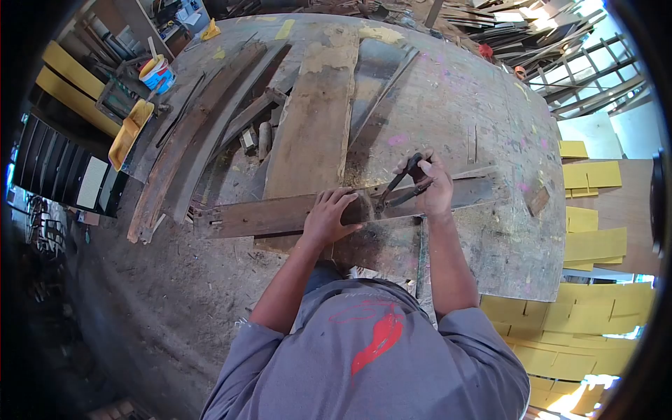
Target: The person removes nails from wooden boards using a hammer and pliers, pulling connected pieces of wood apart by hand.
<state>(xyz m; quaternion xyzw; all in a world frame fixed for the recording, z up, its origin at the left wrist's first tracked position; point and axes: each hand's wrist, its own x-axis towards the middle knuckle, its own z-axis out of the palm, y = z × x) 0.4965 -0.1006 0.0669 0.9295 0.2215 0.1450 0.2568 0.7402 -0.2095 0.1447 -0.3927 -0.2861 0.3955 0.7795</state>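
Observation:
A worn wooden plank [262,216] lies crosswise in front of me, over the near end of a wider board. My left hand [327,213] spans this plank and grips it, fingers toward the far edge and thumb toward the near one. In my right hand [434,183] is a pair of dark metal pincers [397,190], its handles spread apart. The jaws of the pincers meet the plank just right of my left hand. Whether they bite on a nail is too small to tell.
Beneath the plank a wide board [308,133] runs away across the stained worktable [483,126]. Long timber pieces [199,126] lie at the left. A paint bucket [157,75] and a yellow tray [131,134] stand along the left edge. A small wood offcut [538,201] lies right; yellow panels [591,245] lie beyond.

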